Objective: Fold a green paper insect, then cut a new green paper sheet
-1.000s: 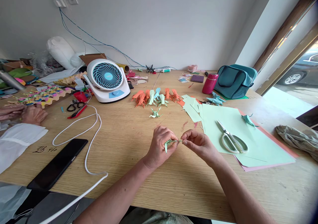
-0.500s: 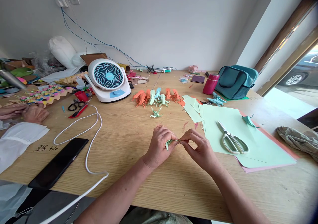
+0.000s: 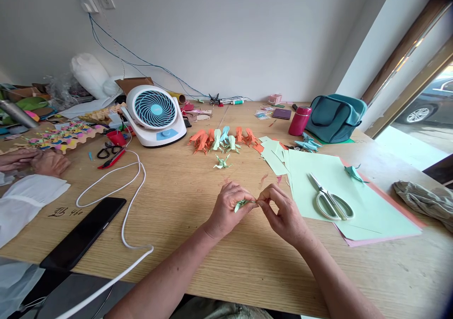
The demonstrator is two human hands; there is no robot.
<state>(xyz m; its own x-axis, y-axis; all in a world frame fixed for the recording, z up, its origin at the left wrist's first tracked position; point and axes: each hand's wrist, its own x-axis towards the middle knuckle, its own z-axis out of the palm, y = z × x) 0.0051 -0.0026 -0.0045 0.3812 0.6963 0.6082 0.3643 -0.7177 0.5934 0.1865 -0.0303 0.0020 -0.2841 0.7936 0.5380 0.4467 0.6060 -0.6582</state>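
Just above the wooden table (image 3: pixel 184 201), my left hand (image 3: pixel 228 209) pinches a small pale green folded paper figure (image 3: pixel 242 204). My right hand (image 3: pixel 283 214) meets it from the right, fingertips pinched on the figure's thin tip. Both hands are closed on the paper. A finished green paper figure (image 3: pixel 222 161) lies a little farther back, and a row of orange, green and blue folded figures (image 3: pixel 222 138) stands behind it. Pale green paper sheets (image 3: pixel 329 187) lie to the right with white-handled scissors (image 3: pixel 331 200) on them.
A white and blue desk fan (image 3: pixel 155 113), a black phone (image 3: pixel 83 232) and a white cable (image 3: pixel 132 205) lie left. Another person's hands (image 3: pixel 35 161) and white sleeve rest at the far left. A teal bag (image 3: pixel 336 116), a pink bottle (image 3: pixel 299 119) and a grey cloth (image 3: pixel 423 198) are right.
My right hand has closed in on the left, its fingertips now pinched against the figure's tip. The figure sits lower in my left fingers. The view shifted slightly.
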